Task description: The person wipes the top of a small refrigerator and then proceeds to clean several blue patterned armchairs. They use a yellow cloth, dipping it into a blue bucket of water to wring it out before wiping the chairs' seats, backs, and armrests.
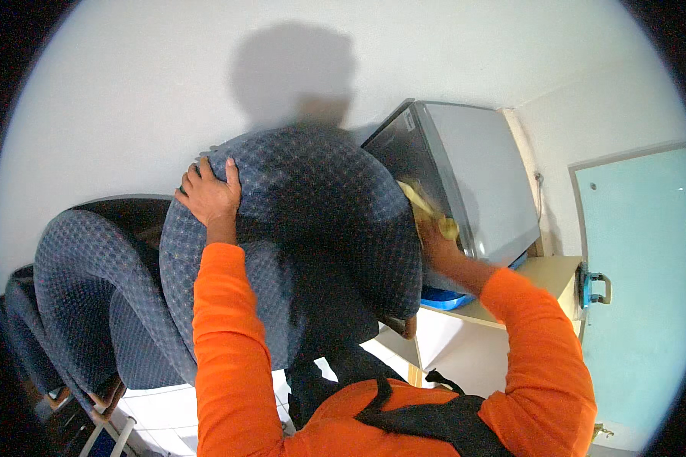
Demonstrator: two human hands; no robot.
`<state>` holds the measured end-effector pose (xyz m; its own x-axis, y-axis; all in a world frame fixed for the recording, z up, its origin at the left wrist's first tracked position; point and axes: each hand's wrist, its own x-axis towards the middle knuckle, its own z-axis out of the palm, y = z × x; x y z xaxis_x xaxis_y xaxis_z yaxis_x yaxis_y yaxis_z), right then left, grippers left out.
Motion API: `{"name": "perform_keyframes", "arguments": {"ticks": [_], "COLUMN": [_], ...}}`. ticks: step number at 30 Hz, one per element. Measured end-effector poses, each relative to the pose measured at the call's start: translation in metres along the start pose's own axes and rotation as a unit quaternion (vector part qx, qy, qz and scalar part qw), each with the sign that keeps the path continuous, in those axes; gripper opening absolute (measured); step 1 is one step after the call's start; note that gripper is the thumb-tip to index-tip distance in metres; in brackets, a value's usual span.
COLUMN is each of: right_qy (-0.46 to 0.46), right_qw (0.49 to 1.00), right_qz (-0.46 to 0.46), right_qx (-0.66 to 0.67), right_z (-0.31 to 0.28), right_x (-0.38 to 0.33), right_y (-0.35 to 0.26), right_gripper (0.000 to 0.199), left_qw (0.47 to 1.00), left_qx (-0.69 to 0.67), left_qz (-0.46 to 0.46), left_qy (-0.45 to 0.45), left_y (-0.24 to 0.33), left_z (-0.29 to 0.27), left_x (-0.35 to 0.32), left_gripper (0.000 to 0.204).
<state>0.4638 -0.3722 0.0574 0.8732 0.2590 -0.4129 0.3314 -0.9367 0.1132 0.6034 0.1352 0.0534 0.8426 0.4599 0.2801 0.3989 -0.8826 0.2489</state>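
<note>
A padded chair (320, 164) in dark blue patterned fabric stands in front of me, its curved backrest near the wall. My left hand (212, 194) lies on the upper left of that backrest with its fingers spread. At the backrest's right side, my right hand (437, 245) is closed on a yellow cloth (416, 199). Part of the cloth sticks out beyond the fingers toward the chair's edge. The right fingers are partly hidden by the cloth and the dim light.
More blue padded chairs (91, 251) stand in a row to the left. A grey box-shaped appliance (476, 167) sits on a cream cabinet (549, 278) at the right, with a blue tray (443, 298) below it. Farther right is a pale blue door (640, 228) with a handle.
</note>
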Motion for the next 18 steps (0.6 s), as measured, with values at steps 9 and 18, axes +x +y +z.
{"name": "perform_keyframes", "arguments": {"ticks": [9, 18], "right_qy": [-0.142, 0.092], "right_qw": [0.924, 0.891], "right_qz": [-0.126, 0.074], "right_qx": [-0.331, -0.439], "right_z": [-0.064, -0.137], "right_x": [-0.05, 0.246], "right_y": [-0.017, 0.003], "right_gripper": [0.054, 0.056], "left_qw": [1.0, 0.998], "left_qx": [-0.013, -0.006], "left_qz": [-0.007, 0.044], "left_qy": [-0.021, 0.035], "left_y": [0.0, -0.006], "left_z": [-0.003, 0.008], "left_x": [0.001, -0.006], "left_gripper": [0.065, 0.066]}}
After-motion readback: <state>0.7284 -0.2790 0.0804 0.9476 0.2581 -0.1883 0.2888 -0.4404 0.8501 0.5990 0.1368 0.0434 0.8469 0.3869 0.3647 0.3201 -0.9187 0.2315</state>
